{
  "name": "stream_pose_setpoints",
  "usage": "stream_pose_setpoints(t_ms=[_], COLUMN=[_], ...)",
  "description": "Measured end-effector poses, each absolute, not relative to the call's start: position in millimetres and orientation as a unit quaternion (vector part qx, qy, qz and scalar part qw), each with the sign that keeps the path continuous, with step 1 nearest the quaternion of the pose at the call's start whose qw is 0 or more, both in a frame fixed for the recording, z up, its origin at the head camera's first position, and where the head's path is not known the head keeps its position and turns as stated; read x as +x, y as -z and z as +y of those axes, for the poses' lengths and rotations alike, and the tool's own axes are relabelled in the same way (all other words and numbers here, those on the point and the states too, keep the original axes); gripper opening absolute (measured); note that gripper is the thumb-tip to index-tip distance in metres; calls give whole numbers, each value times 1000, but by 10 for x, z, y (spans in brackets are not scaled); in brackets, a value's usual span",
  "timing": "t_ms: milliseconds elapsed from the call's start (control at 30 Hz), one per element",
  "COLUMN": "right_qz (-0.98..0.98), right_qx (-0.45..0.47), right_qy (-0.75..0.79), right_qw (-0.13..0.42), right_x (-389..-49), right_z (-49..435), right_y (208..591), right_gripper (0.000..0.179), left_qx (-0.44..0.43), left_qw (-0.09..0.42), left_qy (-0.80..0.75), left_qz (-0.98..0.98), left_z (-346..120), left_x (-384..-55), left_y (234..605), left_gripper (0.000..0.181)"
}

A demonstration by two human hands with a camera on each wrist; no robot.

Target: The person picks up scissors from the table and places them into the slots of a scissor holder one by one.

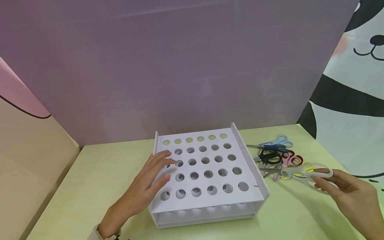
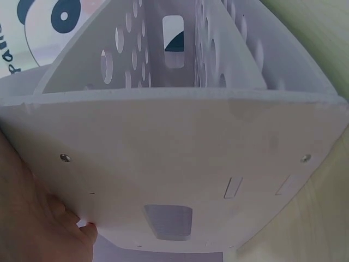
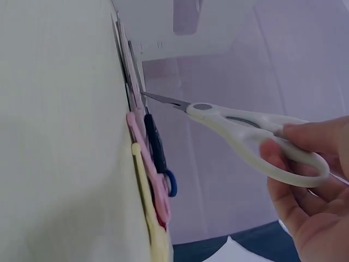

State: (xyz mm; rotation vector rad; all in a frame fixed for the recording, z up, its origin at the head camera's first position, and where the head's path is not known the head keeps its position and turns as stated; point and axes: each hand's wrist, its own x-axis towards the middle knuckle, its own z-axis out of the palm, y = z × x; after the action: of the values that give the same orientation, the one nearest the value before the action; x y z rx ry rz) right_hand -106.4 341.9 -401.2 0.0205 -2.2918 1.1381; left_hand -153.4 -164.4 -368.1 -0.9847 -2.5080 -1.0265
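Note:
A pair of scissors with white handles point(image 1: 322, 166) is held by its handles in my right hand point(image 1: 354, 193), raised above the table with the blades pointing left. In the right wrist view the white scissors point(image 3: 234, 128) show metal blades, and the right hand point(image 3: 322, 202) has its fingers around the handle loops. My left hand point(image 1: 144, 186) rests on the left side of a white rack point(image 1: 187, 183) with rows of round holes, its fingers extended over the top panel. Part of the left hand point(image 2: 49, 218) shows beside the rack's side wall point(image 2: 163, 147) in the left wrist view.
A pile of several scissors lies right of the rack, with light blue scissors point(image 1: 283, 140), black scissors point(image 1: 270, 156), pink scissors point(image 1: 290, 159) and yellow scissors point(image 3: 144, 191). Behind the pale green table point(image 1: 105, 173) stands a purple wall point(image 1: 180, 66). A panda-print panel point(image 1: 351, 140) is on the right.

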Motion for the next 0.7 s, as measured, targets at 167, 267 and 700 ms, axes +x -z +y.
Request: stream_pose_setpoints(t_ms=[167,267,700], right_qz=[-846,-844,-812], right_qx=[41,57,161], right_qy=[-421,-411,-416], right_qw=[326,339,375], right_x=[-1047,-1046,-1082], right_z=[3348,3305,3151], right_y=[3906,3837,3483], right_gripper=[25,25,30], left_qx=[-338,-337,-335], left_qw=[130,131,129], left_qy=[356,363,360], left_qz=[-861,-859,-861], left_z=[-1642,-1629,-1642], left_x=[-1537,-1538,-1527], left_y=[3686,3687,3671], left_gripper=[31,31,33])
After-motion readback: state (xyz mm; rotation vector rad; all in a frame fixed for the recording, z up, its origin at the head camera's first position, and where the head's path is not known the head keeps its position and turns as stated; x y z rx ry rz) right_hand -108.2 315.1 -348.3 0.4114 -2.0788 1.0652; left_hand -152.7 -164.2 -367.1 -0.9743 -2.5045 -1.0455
